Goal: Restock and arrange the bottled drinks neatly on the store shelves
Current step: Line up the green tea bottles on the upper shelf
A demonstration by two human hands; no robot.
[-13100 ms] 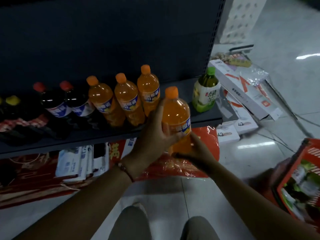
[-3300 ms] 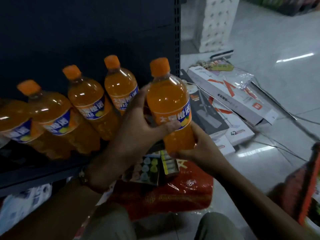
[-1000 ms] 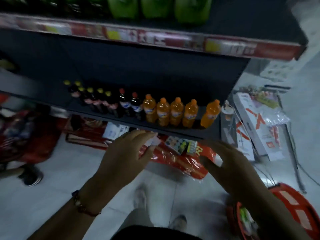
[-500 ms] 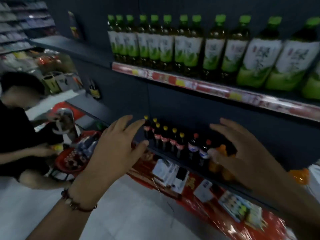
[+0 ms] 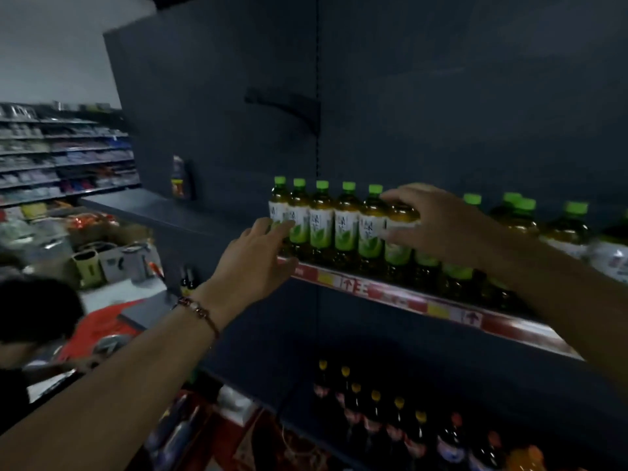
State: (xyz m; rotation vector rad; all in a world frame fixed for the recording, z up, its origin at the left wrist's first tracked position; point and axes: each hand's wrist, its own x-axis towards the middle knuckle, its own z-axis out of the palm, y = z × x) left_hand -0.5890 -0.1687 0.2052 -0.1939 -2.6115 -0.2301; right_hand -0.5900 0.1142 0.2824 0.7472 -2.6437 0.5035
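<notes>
A row of green-capped tea bottles (image 5: 346, 226) stands along the upper shelf (image 5: 407, 298), whose front rim carries a red price strip. My left hand (image 5: 251, 263) reaches up, its straight fingers touching the leftmost bottles at label height. My right hand (image 5: 438, 222) is spread over one tea bottle (image 5: 401, 215) further right, fingers over its cap and thumb across its label. On the lower shelf stand dark bottles with yellow and red caps (image 5: 373, 419). An orange bottle (image 5: 523, 457) shows at the bottom right.
Another person (image 5: 30, 311) crouches at the lower left beside a red basket (image 5: 102, 328). Boxes and bags (image 5: 112, 260) crowd the floor behind them. Stocked aisle shelves (image 5: 64, 154) run along the far left. The dark back panel (image 5: 441, 113) above the tea row is bare.
The view has lifted from the low shelf of orange bottles to the tea shelf. Both hands, held open in the air half a second ago, have reached the green tea bottles.
</notes>
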